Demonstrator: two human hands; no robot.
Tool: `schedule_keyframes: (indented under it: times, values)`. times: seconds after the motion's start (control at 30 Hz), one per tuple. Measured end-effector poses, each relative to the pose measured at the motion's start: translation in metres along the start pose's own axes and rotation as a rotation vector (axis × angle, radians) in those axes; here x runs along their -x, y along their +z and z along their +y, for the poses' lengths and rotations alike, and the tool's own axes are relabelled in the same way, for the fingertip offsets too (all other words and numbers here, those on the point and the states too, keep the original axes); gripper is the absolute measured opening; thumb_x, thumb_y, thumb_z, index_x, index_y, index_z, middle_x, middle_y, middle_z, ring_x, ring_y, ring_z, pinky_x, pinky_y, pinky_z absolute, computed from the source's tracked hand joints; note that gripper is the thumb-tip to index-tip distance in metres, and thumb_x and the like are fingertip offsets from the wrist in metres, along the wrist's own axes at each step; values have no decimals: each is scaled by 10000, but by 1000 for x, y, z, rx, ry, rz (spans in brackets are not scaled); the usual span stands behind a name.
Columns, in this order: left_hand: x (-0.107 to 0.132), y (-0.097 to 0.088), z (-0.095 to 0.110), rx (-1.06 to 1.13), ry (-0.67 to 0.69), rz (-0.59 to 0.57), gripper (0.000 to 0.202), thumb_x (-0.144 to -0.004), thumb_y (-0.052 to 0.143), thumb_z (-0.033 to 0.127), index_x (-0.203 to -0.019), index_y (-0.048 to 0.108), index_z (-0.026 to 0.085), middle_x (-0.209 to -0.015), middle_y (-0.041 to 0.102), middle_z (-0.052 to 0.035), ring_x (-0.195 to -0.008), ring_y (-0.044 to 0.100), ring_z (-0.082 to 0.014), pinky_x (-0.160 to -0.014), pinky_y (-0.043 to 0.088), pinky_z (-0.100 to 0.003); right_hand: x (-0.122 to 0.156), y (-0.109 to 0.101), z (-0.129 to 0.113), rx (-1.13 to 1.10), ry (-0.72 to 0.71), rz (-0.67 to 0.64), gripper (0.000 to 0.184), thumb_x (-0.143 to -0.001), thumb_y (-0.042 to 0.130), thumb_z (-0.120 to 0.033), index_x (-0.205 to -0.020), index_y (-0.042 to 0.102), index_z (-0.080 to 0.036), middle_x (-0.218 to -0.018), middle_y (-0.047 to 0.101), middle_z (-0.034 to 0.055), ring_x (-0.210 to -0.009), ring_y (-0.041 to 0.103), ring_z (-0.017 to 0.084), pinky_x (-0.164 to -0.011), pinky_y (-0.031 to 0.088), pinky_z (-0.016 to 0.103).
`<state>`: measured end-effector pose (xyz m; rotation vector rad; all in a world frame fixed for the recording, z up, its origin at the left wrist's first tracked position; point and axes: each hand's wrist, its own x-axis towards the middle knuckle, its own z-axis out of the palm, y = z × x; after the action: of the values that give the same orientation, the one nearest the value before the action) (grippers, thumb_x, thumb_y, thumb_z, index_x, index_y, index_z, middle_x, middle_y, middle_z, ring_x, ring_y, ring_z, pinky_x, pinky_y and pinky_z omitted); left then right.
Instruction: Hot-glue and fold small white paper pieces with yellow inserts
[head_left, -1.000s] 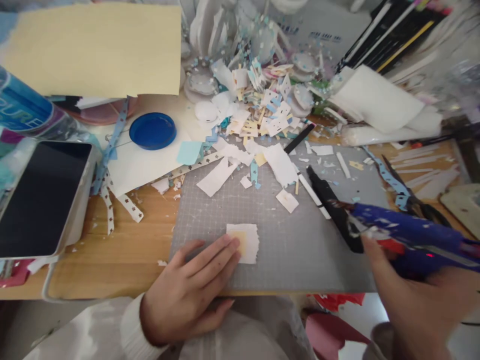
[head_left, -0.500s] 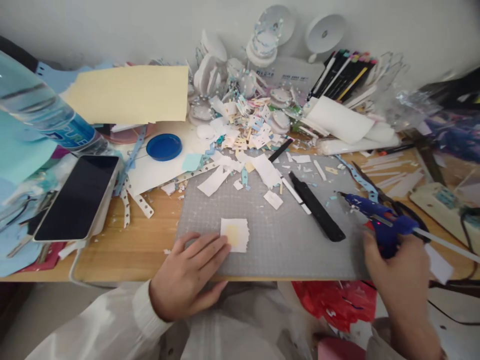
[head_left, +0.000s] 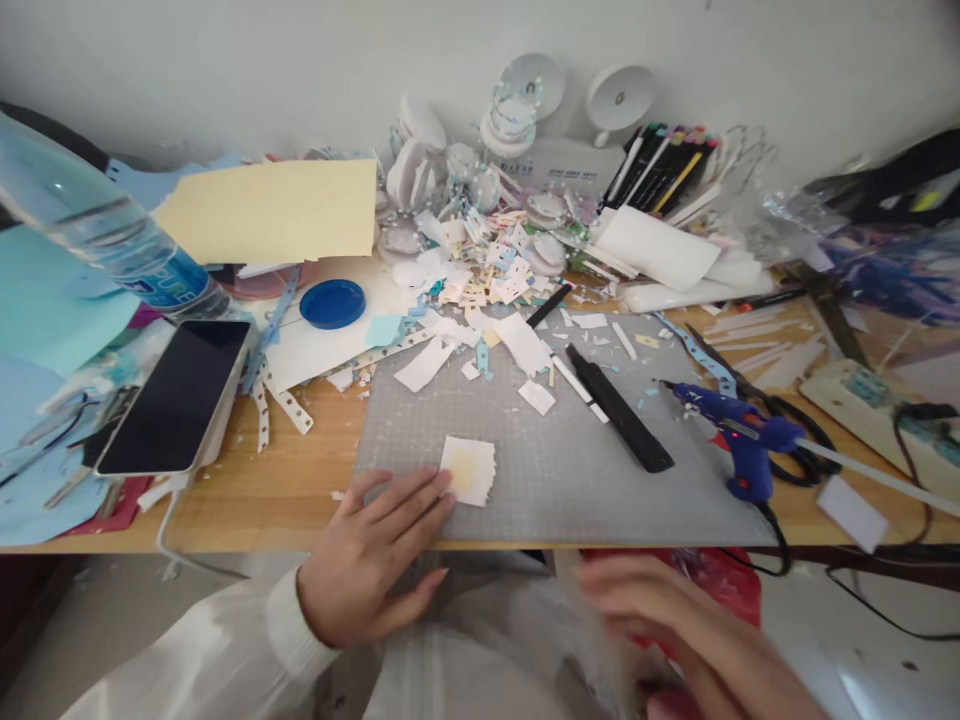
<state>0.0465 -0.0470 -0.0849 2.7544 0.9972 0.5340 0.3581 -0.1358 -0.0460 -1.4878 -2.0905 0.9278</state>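
My left hand [head_left: 386, 560] lies flat near the front edge of the grey cutting mat [head_left: 562, 480], fingers stretched out. Its fingertips touch the left side of a small white paper piece [head_left: 480, 470] that has a pale yellow patch and a ragged right edge. Below the table edge, my right hand [head_left: 660, 610] is smeared by motion and holds no visible thing; how its fingers are set is unclear. A blue glue gun [head_left: 742, 430] with a long white glue stick rests at the mat's right side, apart from both hands.
A black cutter [head_left: 619, 410] lies on the mat among paper scraps [head_left: 517, 340]. Scissors [head_left: 802, 430] and a power strip [head_left: 862, 410] are at the right. On the left are a phone [head_left: 176, 395], a water bottle [head_left: 112, 230] and a blue lid [head_left: 332, 303].
My right hand has let go of the glue gun and moved left and down, below the table edge. My left hand stays at the paper piece, which has turned slightly.
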Motion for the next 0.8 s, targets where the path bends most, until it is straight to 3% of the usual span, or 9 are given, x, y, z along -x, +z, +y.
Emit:
schedule_keyframes:
  times: [0.07, 0.1, 0.23, 0.33, 0.47, 0.8]
  values:
    - [4, 1, 4, -11, -15, 3, 502, -850, 515, 302, -1341, 513, 195, -1325, 605, -92, -1232, 542, -258, -1066, 250, -427, -31, 21, -11, -81, 103, 107, 445, -859, 416, -165, -1251, 502, -356, -1292, 586, 48, -1147, 605, 209, -930, 537, 362]
    - [6, 1, 7, -17, -21, 8, 503, -853, 512, 302, -1344, 512, 192, -1329, 601, -94, -1235, 540, -258, -1072, 236, -426, -46, 32, -14, -130, 168, 186, 408, -872, 398, -164, -1239, 503, -309, -1284, 580, 72, -1121, 612, 201, -947, 526, 376]
    - [13, 8, 24, -72, -115, 50, 521, -872, 510, 349, -1369, 496, 192, -1351, 579, -101, -1250, 525, -266, -1079, 208, -408, -88, 61, -18, -436, 396, 291, 286, -912, 459, -333, -1159, 507, -196, -1063, 652, 113, -907, 673, 192, -826, 571, 356]
    - [16, 17, 39, -84, -246, 111, 560, -865, 555, 380, -1395, 468, 224, -1348, 585, -76, -1254, 519, -263, -1104, 159, -392, -104, 63, -19, -568, 453, 220, 383, -878, 532, -453, -1139, 515, -174, -904, 677, 78, -789, 681, 184, -745, 576, 330]
    - [17, 30, 53, -30, -359, 175, 661, -832, 615, 364, -1441, 397, 226, -1368, 568, -55, -1282, 481, -269, -1120, 101, -391, -116, 58, -24, -638, 480, 135, 383, -849, 575, -474, -1081, 531, -173, -746, 671, 27, -668, 659, 165, -662, 556, 306]
    - [21, 42, 60, -40, -428, 203, 694, -843, 573, 382, -1469, 344, 190, -1375, 562, -69, -1241, 469, -299, -998, 255, -406, -121, 58, -22, -713, 574, 63, 317, -819, 617, -484, -874, 552, -179, -567, 603, -34, -459, 555, 101, -441, 462, 204]
